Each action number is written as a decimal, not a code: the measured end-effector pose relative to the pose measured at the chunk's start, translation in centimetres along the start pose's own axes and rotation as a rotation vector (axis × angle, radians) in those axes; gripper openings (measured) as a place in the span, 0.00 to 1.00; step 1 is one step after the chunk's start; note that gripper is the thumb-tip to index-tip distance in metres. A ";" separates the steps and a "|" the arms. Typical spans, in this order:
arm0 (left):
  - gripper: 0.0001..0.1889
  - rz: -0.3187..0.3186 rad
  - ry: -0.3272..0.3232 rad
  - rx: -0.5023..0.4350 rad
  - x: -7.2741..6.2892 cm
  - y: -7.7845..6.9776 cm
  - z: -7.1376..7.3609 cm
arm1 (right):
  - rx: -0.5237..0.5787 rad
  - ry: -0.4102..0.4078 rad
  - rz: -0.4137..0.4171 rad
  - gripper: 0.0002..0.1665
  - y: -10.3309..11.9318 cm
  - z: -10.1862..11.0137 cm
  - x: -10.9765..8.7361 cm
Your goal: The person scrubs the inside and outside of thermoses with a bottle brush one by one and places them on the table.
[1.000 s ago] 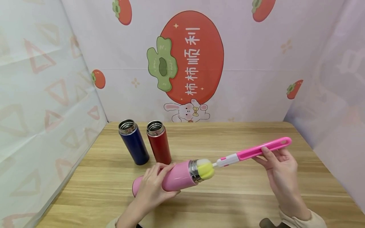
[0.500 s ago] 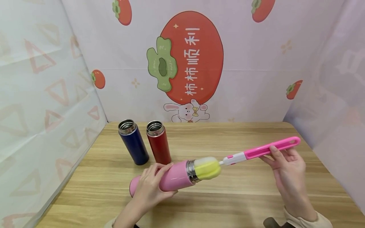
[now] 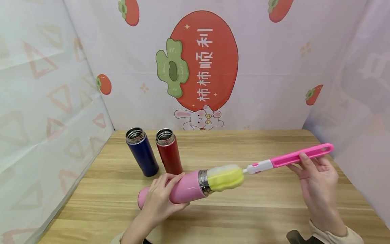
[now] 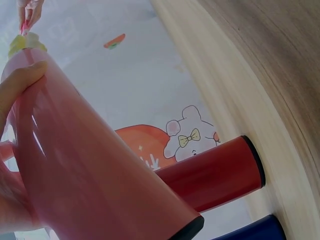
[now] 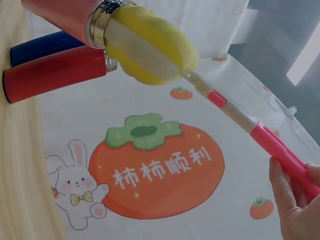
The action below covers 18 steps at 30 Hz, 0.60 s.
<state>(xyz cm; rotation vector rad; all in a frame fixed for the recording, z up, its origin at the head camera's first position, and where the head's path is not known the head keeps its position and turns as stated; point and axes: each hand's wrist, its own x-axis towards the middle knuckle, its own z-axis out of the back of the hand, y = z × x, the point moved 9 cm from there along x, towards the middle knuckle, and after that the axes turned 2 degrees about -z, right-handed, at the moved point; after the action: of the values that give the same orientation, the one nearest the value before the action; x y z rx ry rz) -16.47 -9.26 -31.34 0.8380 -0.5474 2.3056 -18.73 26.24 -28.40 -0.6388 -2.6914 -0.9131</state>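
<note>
My left hand (image 3: 159,200) grips a pink thermos bottle (image 3: 189,186) round its body, tilted with its metal mouth to the right. A bottle brush (image 3: 286,159) is pinched by its pink handle between the thumb and fingers of my right hand (image 3: 318,179). Its yellow and white sponge head (image 3: 226,178) sits at the bottle's mouth, most of it outside; the tip is hidden by the metal rim. In the right wrist view the sponge (image 5: 150,45) bulges out past the rim (image 5: 102,22).
Behind the left hand, a blue bottle (image 3: 142,154) and a red bottle (image 3: 169,152) stand uncapped on the wooden table (image 3: 259,210). A printed cloth (image 3: 268,84) hangs along the back, with more cloth at both sides.
My right hand has moved right and slightly up with the brush, and more of the sponge has come out of the bottle. The left hand and pink bottle have shifted slightly left.
</note>
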 end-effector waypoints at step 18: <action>0.41 0.005 -0.050 0.000 -0.5 0.7 0.7 | 0.066 -0.052 0.034 0.09 2.4 1.7 1.2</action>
<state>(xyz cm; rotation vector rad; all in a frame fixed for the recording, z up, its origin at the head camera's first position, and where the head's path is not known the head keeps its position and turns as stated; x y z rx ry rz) -16.32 -10.34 -31.33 0.8977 -0.5719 2.2949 -18.81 29.44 -28.05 -0.7007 -2.7344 -0.8063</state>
